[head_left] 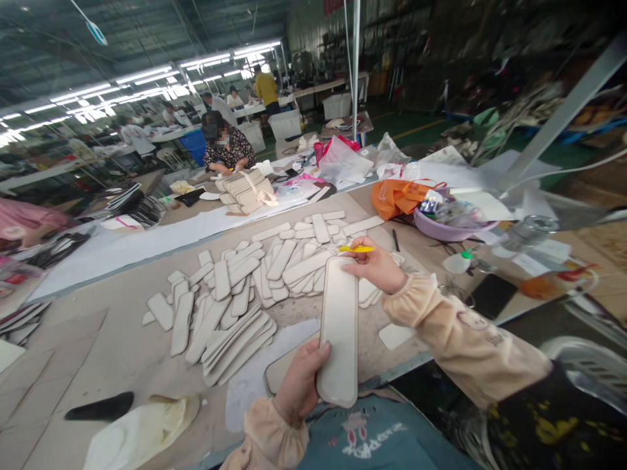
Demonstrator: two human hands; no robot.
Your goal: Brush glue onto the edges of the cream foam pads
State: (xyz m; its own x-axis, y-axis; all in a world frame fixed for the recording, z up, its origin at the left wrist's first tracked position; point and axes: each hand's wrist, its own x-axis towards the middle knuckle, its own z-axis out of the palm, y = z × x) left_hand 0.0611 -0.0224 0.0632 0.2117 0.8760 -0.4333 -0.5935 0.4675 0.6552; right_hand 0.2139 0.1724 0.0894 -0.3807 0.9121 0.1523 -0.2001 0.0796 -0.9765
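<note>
The lower left edge of a long pale panel (339, 326) with rounded corners is gripped by the left hand (300, 377), with the thumb laid upon its face. By the right hand (379, 266), a slim yellow tool (356, 249) is held in a narrow pinch, just beside the upper end of the same panel; whether the panel is also pinched there cannot be told. The panel is held raised and tilted over the near edge of the work table (122, 333). Beneath it, a dark-edged panel (289, 365) is partly covered. Beyond the hands, many similar panels (235, 281) are heaped loosely. At the near left, a cut white plastic container (142, 434) is placed beside a black handle-like object (100, 407). To the right, an orange bag (399, 197) is rested against a purple basin (455, 228). Across the table, a co-worker (230, 149) is seen behind a tied bundle (245, 191).
</note>
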